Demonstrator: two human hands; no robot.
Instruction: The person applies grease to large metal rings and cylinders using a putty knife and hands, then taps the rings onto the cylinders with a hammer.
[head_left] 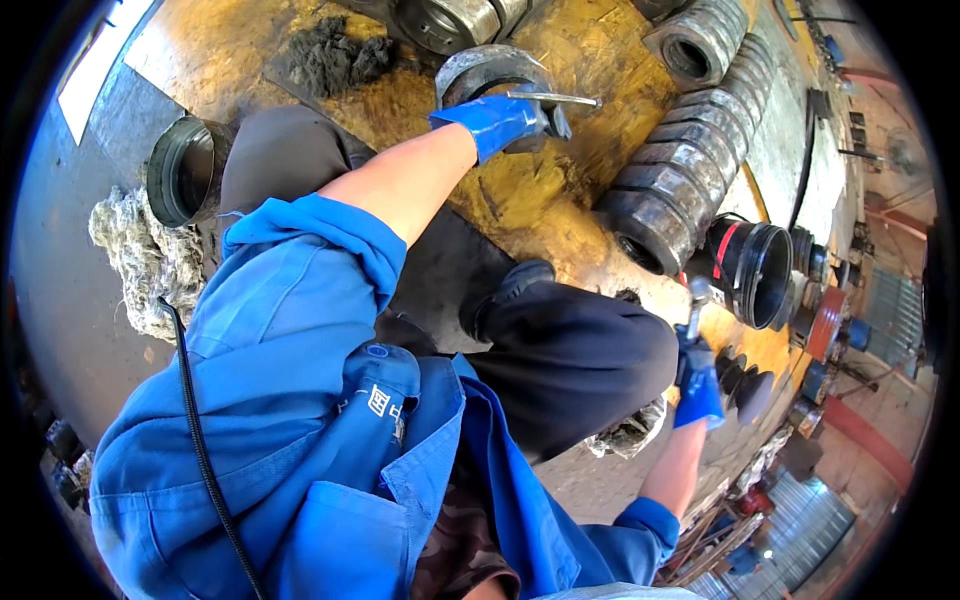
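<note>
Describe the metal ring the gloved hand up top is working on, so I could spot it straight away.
Start at the yellowish oily floor and follow the bare forearm up to the left hand in its blue glove. Its grip is on a thin metal rod laid across a grey metal ring. Unlike the ribbed cylinders lined up to the right, this ring is short, smooth and lies alone.

Only label we spot is a small white printed mark (385,405) on the blue jacket's (300,400) chest pocket; no packages, signs, screens.
</note>
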